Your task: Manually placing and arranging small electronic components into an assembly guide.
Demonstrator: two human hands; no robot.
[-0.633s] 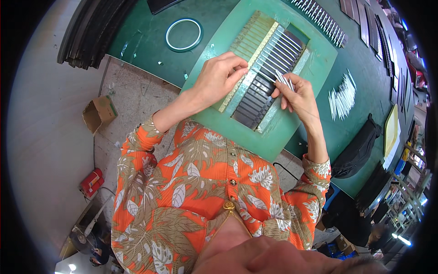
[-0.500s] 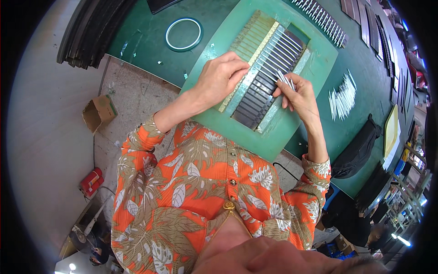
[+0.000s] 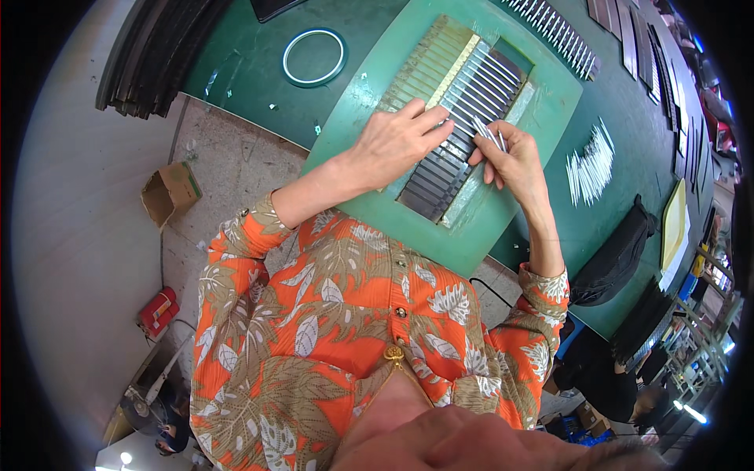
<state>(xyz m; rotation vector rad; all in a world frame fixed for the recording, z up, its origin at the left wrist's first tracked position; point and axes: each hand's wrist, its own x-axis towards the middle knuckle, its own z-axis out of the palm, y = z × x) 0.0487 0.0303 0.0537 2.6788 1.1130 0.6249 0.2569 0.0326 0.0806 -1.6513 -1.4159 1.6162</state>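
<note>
Nearby, tape [image 3: 314, 83] lies ahead-left of the left hand [image 3: 399, 141], whose grasp I cannot tell; the right hand [image 3: 516, 161] clutches rods [image 3: 488, 133], a pile [image 3: 591, 168] to its right.

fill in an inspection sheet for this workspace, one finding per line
surface: green table, scraps near its left-side edge.
job's things: green board overhanging the table; rods across part of its dark insert; loose rod pile at right.
clutter: tape roll and black bag on the table.
left hand: over the board, fingertips near the rods; grip unclear.
right hand: holds a rod bundle.
cables: dark cable below the board.
surroundings: cardboard box on the floor, left.
</note>
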